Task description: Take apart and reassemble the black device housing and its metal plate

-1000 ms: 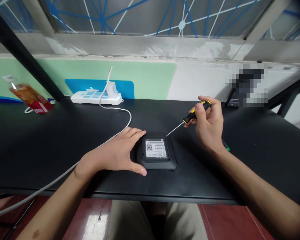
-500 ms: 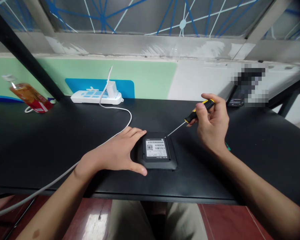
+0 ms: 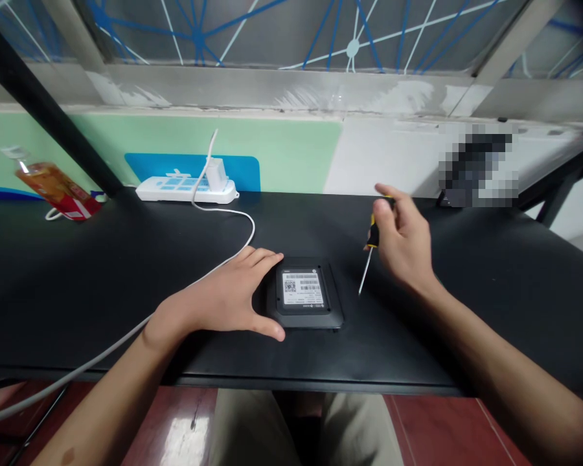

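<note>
A flat black electronic device with a white printed label lies on the dark table, label side up. My left hand spans its left side, thumb at the near left corner and fingers at the far left corner, gripping it between them. To the right of the device, my right hand grips a black-and-yellow screwdriver. Its metal shaft slants down and slightly left, with the tip beside the device and apart from it. Part of the handle is hidden by my fingers.
A white cable runs from a white power strip past my left forearm. An amber drink bottle leans at the far left. A partly blurred dark object stands at the back right. The table's front edge is near my lap.
The screwdriver tip has left the device's far right corner and swung right and toward me. The shaft now stands steeper. My right hand shifted slightly left; my left hand stayed in place.
</note>
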The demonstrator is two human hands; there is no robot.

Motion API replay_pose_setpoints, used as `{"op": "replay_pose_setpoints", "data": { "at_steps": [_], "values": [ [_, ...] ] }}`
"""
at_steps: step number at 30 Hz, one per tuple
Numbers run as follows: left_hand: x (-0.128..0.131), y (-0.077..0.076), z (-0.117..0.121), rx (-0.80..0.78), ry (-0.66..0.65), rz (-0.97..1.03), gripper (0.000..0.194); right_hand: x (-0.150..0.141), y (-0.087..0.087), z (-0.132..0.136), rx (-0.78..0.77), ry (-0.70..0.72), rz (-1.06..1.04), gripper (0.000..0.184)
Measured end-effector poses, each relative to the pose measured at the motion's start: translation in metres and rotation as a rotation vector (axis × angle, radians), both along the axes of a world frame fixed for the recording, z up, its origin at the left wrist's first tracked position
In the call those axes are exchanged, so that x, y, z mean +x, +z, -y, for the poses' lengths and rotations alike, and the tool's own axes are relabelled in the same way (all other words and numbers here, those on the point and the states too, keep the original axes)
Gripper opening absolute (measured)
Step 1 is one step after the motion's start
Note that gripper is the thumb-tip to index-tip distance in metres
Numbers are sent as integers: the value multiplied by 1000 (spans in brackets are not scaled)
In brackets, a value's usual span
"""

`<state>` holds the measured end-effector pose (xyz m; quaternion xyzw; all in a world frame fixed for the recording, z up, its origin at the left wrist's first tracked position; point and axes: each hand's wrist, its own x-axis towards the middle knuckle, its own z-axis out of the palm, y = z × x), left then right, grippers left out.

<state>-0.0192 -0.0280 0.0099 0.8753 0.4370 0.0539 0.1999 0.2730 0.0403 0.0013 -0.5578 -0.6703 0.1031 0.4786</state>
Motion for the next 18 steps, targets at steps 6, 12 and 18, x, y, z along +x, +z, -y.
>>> {"op": "replay_pose_setpoints", "data": {
  "at_steps": [6,12,18],
  "values": [
    [-1,-1,-1,17,-9,14,116,-2,-9,-4,-356,92,426,43],
    [0,-1,-1,9,9,29,114,-8,-12,1,-420,53,685,40],
    [1,-1,-2,12,-4,18,113,-13,-10,5,-417,10,730,40]
  ]
}}
